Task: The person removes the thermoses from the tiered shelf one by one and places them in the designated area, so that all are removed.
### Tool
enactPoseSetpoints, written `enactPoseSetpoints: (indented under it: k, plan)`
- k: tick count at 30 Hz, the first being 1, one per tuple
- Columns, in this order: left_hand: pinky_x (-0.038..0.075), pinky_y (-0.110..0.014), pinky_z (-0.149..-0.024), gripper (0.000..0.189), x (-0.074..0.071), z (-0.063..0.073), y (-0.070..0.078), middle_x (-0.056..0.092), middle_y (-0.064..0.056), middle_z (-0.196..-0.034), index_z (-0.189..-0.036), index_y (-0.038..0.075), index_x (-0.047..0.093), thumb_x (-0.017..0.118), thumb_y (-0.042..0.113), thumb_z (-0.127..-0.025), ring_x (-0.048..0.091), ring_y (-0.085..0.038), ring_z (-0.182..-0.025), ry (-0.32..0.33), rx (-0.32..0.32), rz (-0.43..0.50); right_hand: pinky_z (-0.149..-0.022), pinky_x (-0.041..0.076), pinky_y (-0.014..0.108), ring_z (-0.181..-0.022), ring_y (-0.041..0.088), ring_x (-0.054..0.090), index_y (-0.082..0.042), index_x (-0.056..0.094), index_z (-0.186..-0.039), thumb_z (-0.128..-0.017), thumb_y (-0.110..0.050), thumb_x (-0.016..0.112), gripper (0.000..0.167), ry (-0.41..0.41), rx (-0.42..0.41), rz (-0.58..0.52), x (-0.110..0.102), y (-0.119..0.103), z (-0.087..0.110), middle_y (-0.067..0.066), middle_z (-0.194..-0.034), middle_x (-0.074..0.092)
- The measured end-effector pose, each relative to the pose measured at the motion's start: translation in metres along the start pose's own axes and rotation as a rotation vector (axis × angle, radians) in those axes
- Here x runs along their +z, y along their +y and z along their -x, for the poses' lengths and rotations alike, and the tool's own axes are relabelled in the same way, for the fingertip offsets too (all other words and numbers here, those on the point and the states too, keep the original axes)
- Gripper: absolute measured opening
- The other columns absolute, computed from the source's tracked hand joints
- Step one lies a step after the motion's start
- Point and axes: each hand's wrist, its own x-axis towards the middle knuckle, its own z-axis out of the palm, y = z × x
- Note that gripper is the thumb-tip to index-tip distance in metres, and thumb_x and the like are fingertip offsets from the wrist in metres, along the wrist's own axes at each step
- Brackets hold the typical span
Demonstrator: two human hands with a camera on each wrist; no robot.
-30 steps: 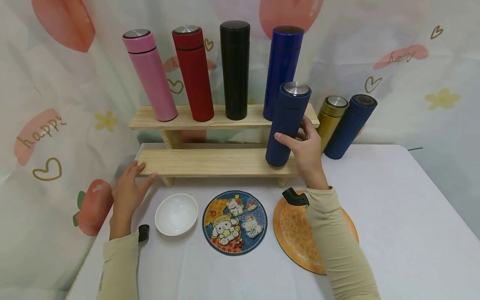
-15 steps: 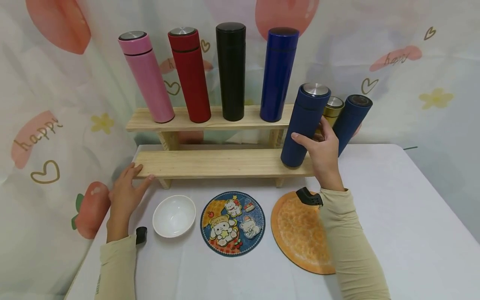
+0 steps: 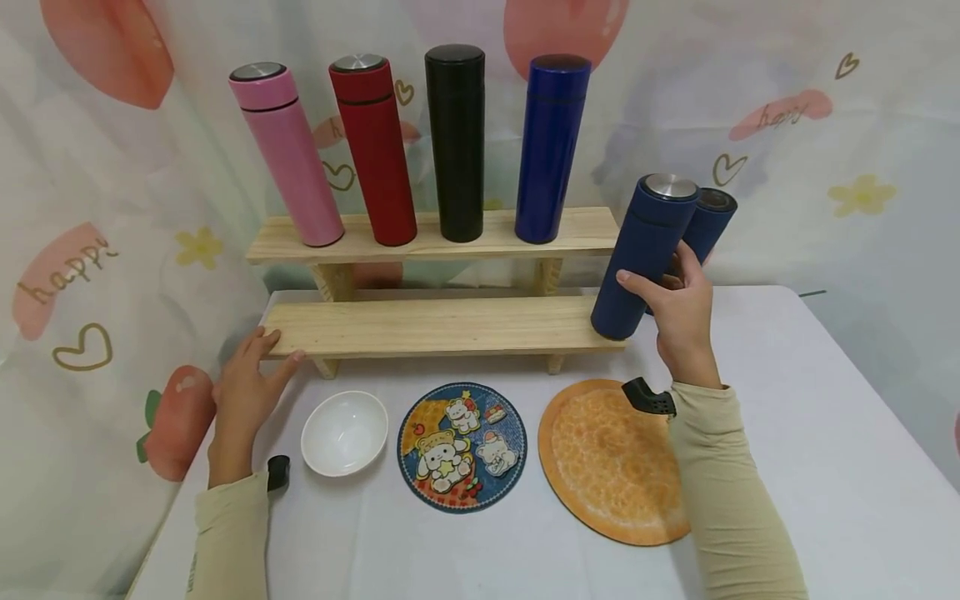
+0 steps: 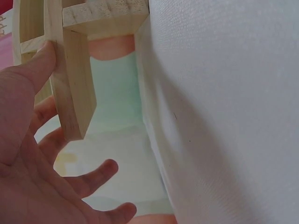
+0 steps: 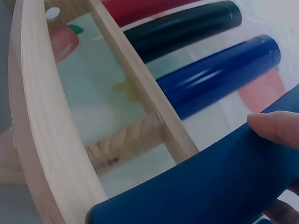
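In the head view, my right hand (image 3: 682, 317) grips a dark blue thermos flask (image 3: 645, 258) with a silver lid top, thumb on its near side. The flask leans at the right end of the lower shelf board; whether its base touches the board I cannot tell. The right wrist view shows the same flask (image 5: 196, 182) crossing low. My left hand (image 3: 247, 387) holds the left end of the two-tier wooden shelf (image 3: 442, 325). In the left wrist view, its thumb is on the board's edge (image 4: 65, 93) and two fingers touch from the other side.
Pink (image 3: 288, 158), red (image 3: 375, 158), black (image 3: 456, 142) and blue flasks (image 3: 551, 150) stand on the upper board. Another dark blue flask (image 3: 708, 225) stands behind the held one. In front lie a white bowl (image 3: 345, 433), a cartoon mat (image 3: 461, 450) and an orange round mat (image 3: 607, 467).
My right hand has moved rightward along the lower board with the dark blue flask. The gold flask behind it is now hidden. My left hand stays at the shelf's end.
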Motion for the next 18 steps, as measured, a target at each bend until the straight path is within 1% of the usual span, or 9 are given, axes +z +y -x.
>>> enactPoseSetpoints:
  k: [3,6,10,13,18]
  plan:
    - [0.020,-0.084,-0.106,0.076,0.000,0.001,0.001,0.028,-0.021,-0.173,-0.163,0.003,0.042,0.065,0.049,-0.107,0.027,-0.056,-0.153,-0.001,-0.005,0.004,-0.096,0.045,0.038,-0.119,0.019,0.055,-0.020,0.049,-0.162,-0.088,-0.005,0.087,0.084,0.017,0.010,0.006,-0.009,0.000,-0.001,0.002,-0.140,0.056]
    - [0.019,-0.084,-0.107,0.076,0.000,0.000,0.001,0.028,-0.020,-0.173,-0.163,0.004,0.042,0.064,0.049,-0.106,0.026,-0.056,-0.153,0.001,-0.007,0.007,-0.103,0.045,0.040,-0.121,0.019,0.056,-0.020,0.050,-0.161,-0.088,-0.004,0.087,0.083,0.036,0.012,0.003,-0.017,-0.001,-0.003,0.003,-0.141,0.056]
    - [0.019,-0.084,-0.107,0.076,0.001,-0.001,-0.001,0.028,-0.021,-0.173,-0.163,0.004,0.043,0.064,0.051,-0.106,0.027,-0.056,-0.153,0.006,-0.005,0.003,-0.114,0.042,0.044,-0.122,0.020,0.057,-0.020,0.053,-0.158,-0.088,-0.003,0.086,0.079,0.055,0.011,-0.012,-0.027,-0.001,-0.004,0.004,-0.142,0.056]
    - [0.019,-0.085,-0.107,0.077,0.002,-0.001,-0.003,0.028,-0.021,-0.173,-0.162,0.004,0.043,0.063,0.052,-0.106,0.027,-0.057,-0.153,0.009,-0.002,0.003,-0.117,0.040,0.044,-0.121,0.021,0.057,-0.020,0.054,-0.157,-0.088,-0.002,0.086,0.077,0.069,0.010,-0.018,-0.034,-0.001,-0.003,0.004,-0.141,0.057]
    - [0.018,-0.085,-0.107,0.078,0.001,0.000,-0.003,0.028,-0.022,-0.173,-0.163,0.003,0.042,0.062,0.053,-0.107,0.027,-0.057,-0.153,0.000,-0.002,0.000,-0.117,0.040,0.043,-0.119,0.020,0.059,-0.020,0.056,-0.156,-0.088,0.000,0.086,0.077,0.099,0.021,-0.022,-0.047,0.000,-0.003,0.003,-0.139,0.057]
